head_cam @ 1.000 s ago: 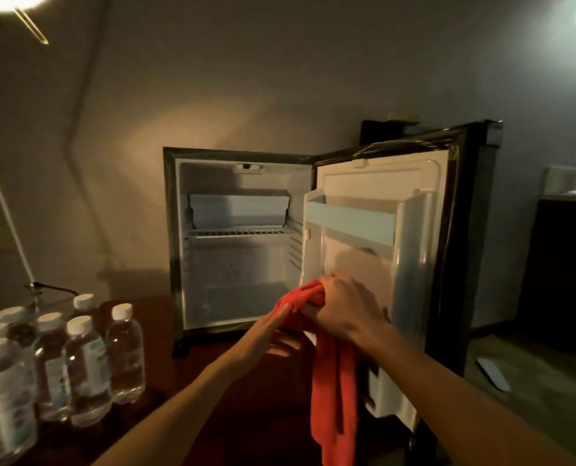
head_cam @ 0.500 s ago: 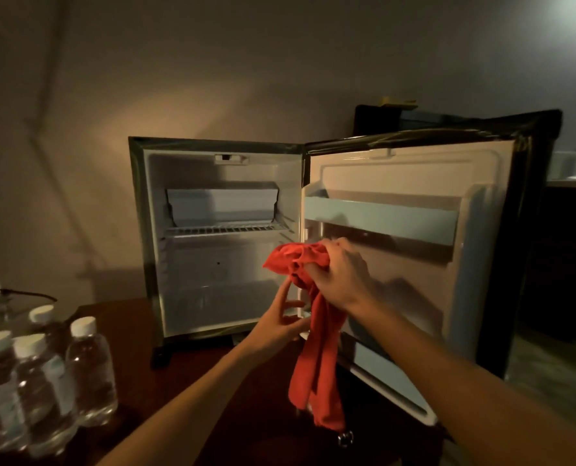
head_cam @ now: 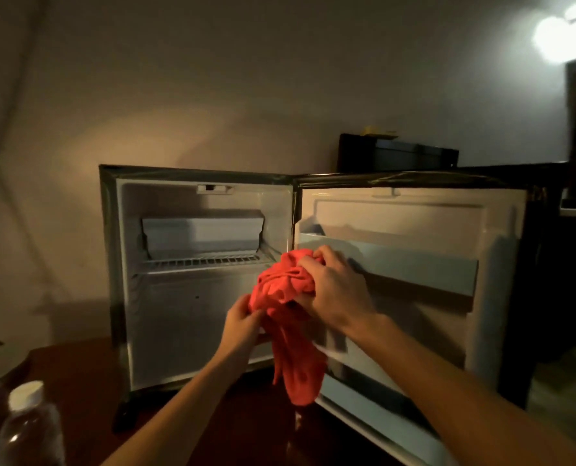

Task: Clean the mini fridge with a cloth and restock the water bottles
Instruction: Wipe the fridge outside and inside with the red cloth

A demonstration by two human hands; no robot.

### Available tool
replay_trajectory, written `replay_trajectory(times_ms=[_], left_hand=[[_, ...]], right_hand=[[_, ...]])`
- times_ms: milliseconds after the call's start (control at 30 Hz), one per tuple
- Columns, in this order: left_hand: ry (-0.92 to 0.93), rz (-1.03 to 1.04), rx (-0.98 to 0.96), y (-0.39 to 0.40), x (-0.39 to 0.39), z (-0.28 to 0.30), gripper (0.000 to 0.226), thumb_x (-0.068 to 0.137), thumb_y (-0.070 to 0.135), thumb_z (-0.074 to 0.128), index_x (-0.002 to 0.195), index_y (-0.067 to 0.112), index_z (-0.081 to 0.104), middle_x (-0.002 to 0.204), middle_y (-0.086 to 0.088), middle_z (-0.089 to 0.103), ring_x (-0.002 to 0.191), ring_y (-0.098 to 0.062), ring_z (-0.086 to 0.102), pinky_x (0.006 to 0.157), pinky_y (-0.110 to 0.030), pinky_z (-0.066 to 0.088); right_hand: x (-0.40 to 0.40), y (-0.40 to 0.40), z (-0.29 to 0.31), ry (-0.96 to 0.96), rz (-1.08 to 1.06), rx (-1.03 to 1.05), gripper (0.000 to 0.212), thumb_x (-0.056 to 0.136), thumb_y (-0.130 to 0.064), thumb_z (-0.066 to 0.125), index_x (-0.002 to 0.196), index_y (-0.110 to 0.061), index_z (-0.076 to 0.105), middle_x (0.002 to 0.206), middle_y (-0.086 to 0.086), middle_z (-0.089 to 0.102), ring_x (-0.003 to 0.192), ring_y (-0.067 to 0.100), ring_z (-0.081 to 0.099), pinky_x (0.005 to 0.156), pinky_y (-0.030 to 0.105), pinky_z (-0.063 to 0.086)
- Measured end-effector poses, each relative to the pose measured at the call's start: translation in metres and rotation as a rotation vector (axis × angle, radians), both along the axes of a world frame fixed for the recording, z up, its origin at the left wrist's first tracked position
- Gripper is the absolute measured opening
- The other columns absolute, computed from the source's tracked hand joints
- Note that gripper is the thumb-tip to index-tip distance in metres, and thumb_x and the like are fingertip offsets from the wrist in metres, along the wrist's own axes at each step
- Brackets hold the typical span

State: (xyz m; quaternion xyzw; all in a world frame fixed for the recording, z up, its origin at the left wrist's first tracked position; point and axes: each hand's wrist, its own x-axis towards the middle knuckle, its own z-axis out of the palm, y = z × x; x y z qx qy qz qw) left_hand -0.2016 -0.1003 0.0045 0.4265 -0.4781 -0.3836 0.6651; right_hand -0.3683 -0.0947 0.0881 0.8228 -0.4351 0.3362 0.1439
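While the mini fridge (head_cam: 192,314) stands open on the table (head_cam: 88,375), both hands, right hand (head_cam: 333,290) and left hand (head_cam: 242,324), clutch the bunched red cloth (head_cam: 286,284) by its door shelf (head_cam: 414,274).

The mini fridge (head_cam: 192,297) stands at centre frame on a table (head_cam: 88,381), its door (head_cam: 414,230) swung open to the right. A cloth (head_cam: 290,297) hangs in front of the hinge line, held between both hands. Water bottles (head_cam: 27,422) stand at lower left.
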Motion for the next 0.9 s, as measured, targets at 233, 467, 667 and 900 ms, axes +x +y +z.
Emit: replay_trajectory(times_ms=[233,467,667,900], left_hand=[[0.196,-0.118,0.022,0.003,0.003,0.017,0.022,0.094,0.002,0.050,0.099,0.020,0.061,0.077,-0.001,0.065,0.072,-0.014,0.059,0.063,-0.033,0.054],[0.340,-0.091,0.045,0.010,0.046,0.014,0.022,0.092,0.002,0.049,0.096,0.022,0.058,0.065,0.001,0.060,0.058,-0.012,0.056,0.060,-0.028,0.042],[0.267,0.138,0.005,0.026,0.114,0.006,0.035,0.088,-0.008,0.048,0.107,0.019,0.061,0.082,-0.007,0.068,0.070,-0.017,0.063,0.062,-0.028,0.049],[0.304,0.268,0.059,0.035,0.161,-0.005,0.025,0.088,-0.007,0.050,0.100,0.012,0.062,0.067,-0.003,0.060,0.057,-0.010,0.056,0.059,-0.026,0.044]], right_hand=[[0.024,-0.001,0.003,0.143,-0.144,-0.289,0.041,0.088,-0.058,0.050,0.108,-0.025,0.063,0.134,0.014,0.046,0.119,0.037,0.041,0.088,0.050,0.039],[0.074,-0.014,-0.008,-0.081,0.169,-0.068,0.037,0.094,-0.043,0.051,0.119,-0.017,0.047,0.117,0.007,0.058,0.100,0.033,0.060,0.076,0.039,0.046],[0.155,-0.044,-0.021,-0.341,0.401,0.096,0.039,0.086,-0.034,0.050,0.118,-0.012,0.052,0.101,0.011,0.066,0.094,0.032,0.063,0.076,0.033,0.041],[0.253,-0.056,-0.004,-0.685,0.504,0.133,0.024,0.081,-0.029,0.054,0.091,-0.009,0.059,0.093,0.013,0.065,0.091,0.031,0.061,0.078,0.033,0.041]])
